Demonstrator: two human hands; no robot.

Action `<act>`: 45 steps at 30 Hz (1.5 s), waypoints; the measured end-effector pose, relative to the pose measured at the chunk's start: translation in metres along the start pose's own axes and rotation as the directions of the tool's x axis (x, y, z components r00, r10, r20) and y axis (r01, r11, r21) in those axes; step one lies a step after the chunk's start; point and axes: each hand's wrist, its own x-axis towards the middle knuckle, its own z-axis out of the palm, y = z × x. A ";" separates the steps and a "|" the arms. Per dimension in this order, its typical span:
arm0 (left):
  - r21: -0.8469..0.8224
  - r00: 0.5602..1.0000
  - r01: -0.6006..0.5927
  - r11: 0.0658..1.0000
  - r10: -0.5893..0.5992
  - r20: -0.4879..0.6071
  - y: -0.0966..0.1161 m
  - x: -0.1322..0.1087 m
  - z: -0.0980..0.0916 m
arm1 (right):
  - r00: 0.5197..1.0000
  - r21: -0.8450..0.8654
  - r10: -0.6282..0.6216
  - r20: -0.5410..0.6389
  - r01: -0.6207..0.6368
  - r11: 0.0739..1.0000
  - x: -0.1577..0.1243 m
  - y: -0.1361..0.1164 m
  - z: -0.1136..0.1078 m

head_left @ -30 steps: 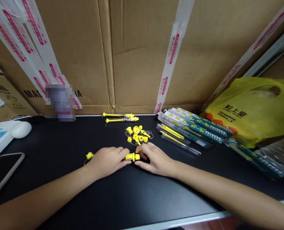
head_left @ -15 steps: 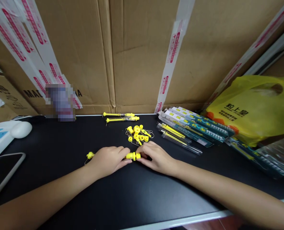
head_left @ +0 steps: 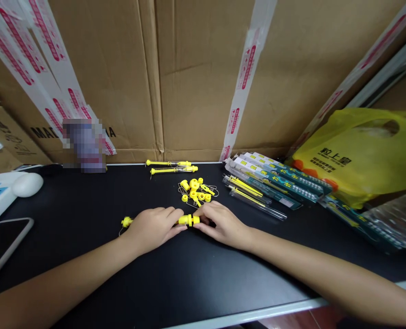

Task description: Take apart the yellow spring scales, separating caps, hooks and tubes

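Left hand (head_left: 157, 228): fingers closed around a spring scale (head_left: 183, 220), hiding its middle.
Right hand (head_left: 225, 226): thumb and finger, wider a second ago, now narrow upon its yellow end cap (head_left: 196, 220).
Spring scale: low over black table (head_left: 189, 278), before loose yellow parts (head_left: 194, 183); seemingly, both hands now steady it.

Phone (head_left: 4, 249) left; bag (head_left: 364, 151) right; loose parts (head_left: 194, 186) between
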 end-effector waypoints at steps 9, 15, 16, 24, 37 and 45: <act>-0.002 0.995 -0.002 1.000 0.002 -0.103 -0.001 -0.002 0.001 | 0.990 0.082 0.081 -0.115 -0.072 0.994 -0.001 -0.001 -0.004; -0.009 0.988 0.033 0.999 -0.034 -0.149 -0.001 -0.003 0.002 | 0.927 -0.102 0.318 -0.197 -0.342 0.934 0.003 0.018 -0.022; -0.017 0.989 0.037 0.999 -0.039 -0.145 -0.001 -0.003 0.002 | 0.918 -0.188 0.352 -0.183 -0.384 0.904 0.004 0.022 -0.025; -0.057 0.990 0.042 0.997 -0.049 -0.129 -0.001 -0.003 0.001 | 0.927 -0.637 0.370 -0.052 -0.317 0.703 0.007 0.023 -0.034; -0.075 0.990 0.036 0.997 -0.046 -0.132 -0.002 -0.003 0.002 | 0.931 -0.633 0.366 -0.012 -0.290 0.718 0.007 0.029 -0.030; -0.080 0.990 0.036 0.996 -0.046 -0.130 -0.002 -0.002 0.002 | 0.965 -0.419 0.232 -0.120 -0.261 0.869 0.005 0.047 -0.034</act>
